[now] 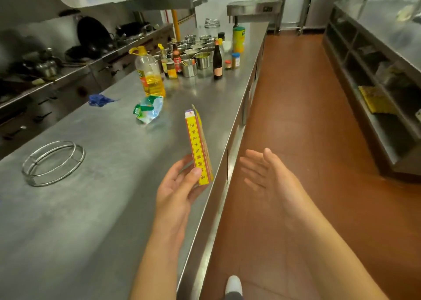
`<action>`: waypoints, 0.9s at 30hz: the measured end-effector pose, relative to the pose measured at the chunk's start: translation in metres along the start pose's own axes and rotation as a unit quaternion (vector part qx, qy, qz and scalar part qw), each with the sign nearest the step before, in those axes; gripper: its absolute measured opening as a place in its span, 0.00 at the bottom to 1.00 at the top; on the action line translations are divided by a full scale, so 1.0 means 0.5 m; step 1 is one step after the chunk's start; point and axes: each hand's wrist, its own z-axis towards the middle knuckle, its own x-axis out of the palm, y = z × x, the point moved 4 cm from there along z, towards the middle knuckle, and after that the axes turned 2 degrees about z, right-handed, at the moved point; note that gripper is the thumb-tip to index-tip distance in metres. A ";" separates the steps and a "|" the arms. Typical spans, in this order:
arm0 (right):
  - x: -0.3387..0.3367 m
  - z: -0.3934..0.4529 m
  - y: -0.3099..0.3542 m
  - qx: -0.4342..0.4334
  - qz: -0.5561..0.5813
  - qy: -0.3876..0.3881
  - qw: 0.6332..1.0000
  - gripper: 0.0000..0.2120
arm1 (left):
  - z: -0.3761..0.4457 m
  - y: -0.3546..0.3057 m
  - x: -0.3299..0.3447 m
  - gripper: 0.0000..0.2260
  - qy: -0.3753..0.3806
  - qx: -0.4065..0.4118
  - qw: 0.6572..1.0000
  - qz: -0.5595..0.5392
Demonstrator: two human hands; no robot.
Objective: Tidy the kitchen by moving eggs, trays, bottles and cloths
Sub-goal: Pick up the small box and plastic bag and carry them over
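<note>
My left hand (176,186) grips the lower end of a tall yellow and red spice box (198,145), holding it upright over the front edge of the steel counter (91,208). My right hand (266,172) hovers open beside the box, palm turned toward it, out over the floor. On the counter beyond stand a large oil bottle (150,74) with a yellow cap, a dark sauce bottle (217,60) and smaller sauce bottles (176,58). A blue cloth (99,99) lies crumpled to the left of the oil bottle.
A crumpled green and white plastic bag (149,109) lies in front of the oil bottle. A wire ring stand (53,162) sits at the counter's left. Several steel cups (198,49) cluster at the far end beside a yellow canister (238,39). Woks line the stove on the left; shelves run along the right.
</note>
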 end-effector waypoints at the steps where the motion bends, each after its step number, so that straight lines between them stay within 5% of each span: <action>1: -0.012 0.032 0.021 -0.009 -0.006 -0.013 1.000 0.21 | 0.048 0.000 0.022 0.22 0.016 -0.002 1.000 -0.001; 13: -0.168 0.286 0.211 -0.088 0.012 -0.155 0.984 0.21 | 0.382 0.020 0.318 0.27 0.194 0.009 0.979 0.061; 19: -0.173 0.459 0.221 -0.062 0.012 -0.104 0.993 0.22 | 0.514 0.036 0.324 0.26 0.129 0.005 0.989 0.067; 27: -0.128 0.749 0.274 0.005 0.025 0.022 0.999 0.23 | 0.691 0.020 0.299 0.21 -0.056 0.036 0.996 0.061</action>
